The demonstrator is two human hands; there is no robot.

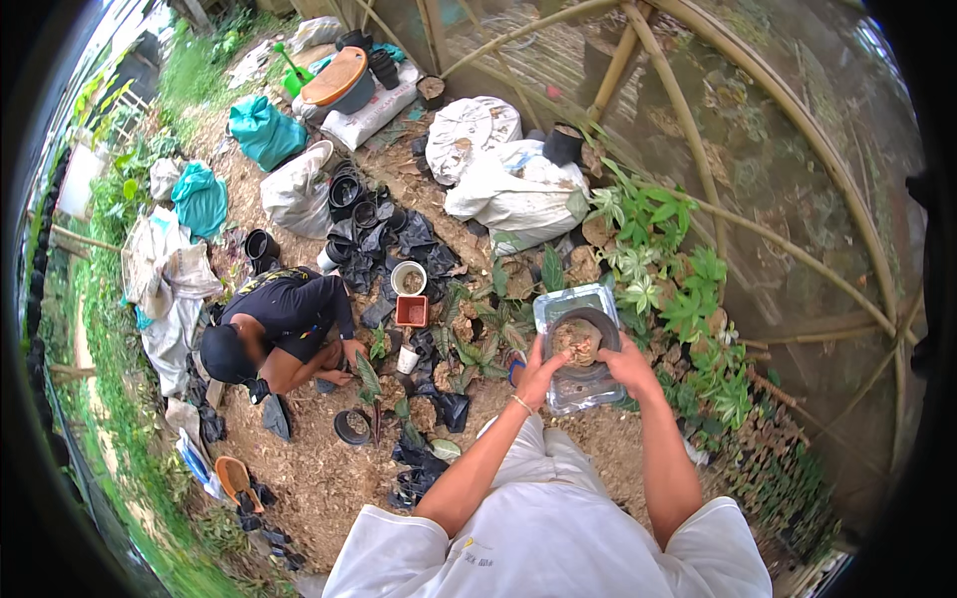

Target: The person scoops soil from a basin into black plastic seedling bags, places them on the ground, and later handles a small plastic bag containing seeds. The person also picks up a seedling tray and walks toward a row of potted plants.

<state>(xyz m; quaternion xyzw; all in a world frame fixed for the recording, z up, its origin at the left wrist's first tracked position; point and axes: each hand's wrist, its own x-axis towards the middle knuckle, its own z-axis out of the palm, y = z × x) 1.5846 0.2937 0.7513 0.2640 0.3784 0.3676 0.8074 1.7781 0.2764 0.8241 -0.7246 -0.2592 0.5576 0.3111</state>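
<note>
In front of my body, a round dark pot (604,325) with brownish, lumpy material (578,341) inside sits over a clear plastic tray (560,401). My left hand (541,377) grips the pot's near left side, its thumb reaching over the rim. On the other side my right hand (630,367) is wrapped around the pot's right edge. The fingers underneath are hidden, so I cannot tell whether they also support the tray.
A crouching person (289,324) works at the left among potted plants (474,349) and black plastic bags (429,249). A white pot (408,277) and a square reddish pot (411,311) stand nearby. White sacks (523,194) lie behind; leafy plants (688,239) and bamboo poles (778,234) line the right.
</note>
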